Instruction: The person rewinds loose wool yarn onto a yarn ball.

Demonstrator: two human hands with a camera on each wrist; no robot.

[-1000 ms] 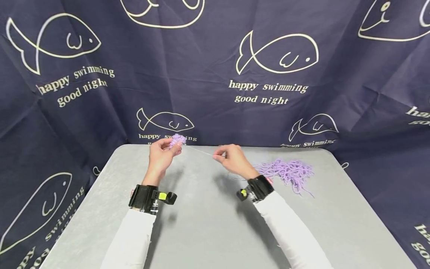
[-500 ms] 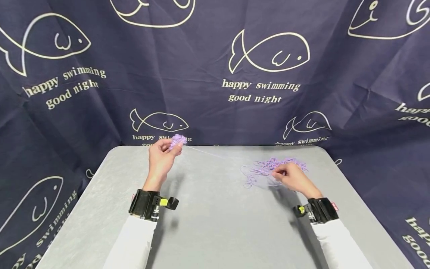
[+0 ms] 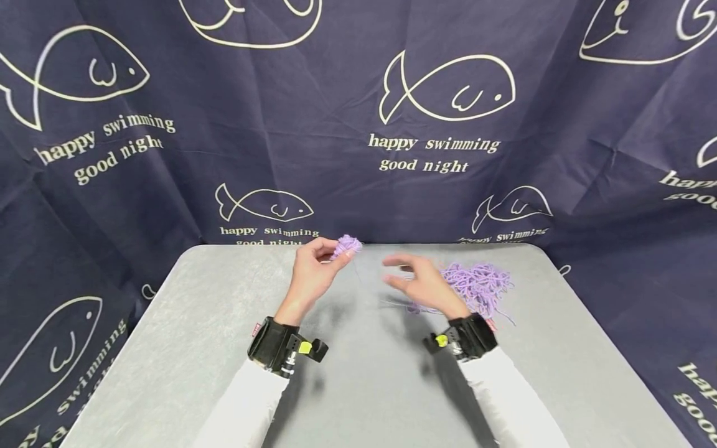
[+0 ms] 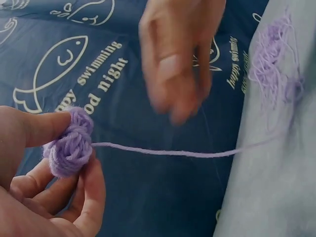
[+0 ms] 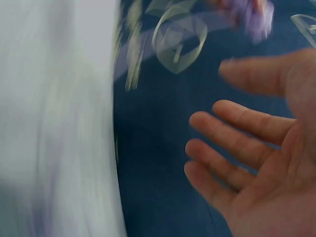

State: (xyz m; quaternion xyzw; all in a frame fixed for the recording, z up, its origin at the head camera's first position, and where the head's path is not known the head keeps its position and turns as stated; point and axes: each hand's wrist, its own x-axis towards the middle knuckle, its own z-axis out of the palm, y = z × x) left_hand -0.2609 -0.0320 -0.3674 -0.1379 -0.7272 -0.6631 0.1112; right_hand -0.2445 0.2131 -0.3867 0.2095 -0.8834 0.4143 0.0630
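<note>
Since half a second ago, we see the purple yarn ball [image 3: 348, 244] shifted rightward above the grey table [image 3: 364, 379], pinched by thumb and fingers of the left hand [image 3: 311, 274]. A strand [image 4: 163, 152] runs from it. The right hand [image 3: 421, 281] has swung back from the loose yarn heap [image 3: 478, 286], fingers spread, near the ball.

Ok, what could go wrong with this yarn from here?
The pile lies in loose, crossing loops, so the strand leading toward it could snag or knot.

The right hand is open and off the strand, so nothing there controls its tension; it might sag or tangle.

The left hand holds the ball between thumb and fingers, so a sharp tug on the strand could loosen it.
</note>
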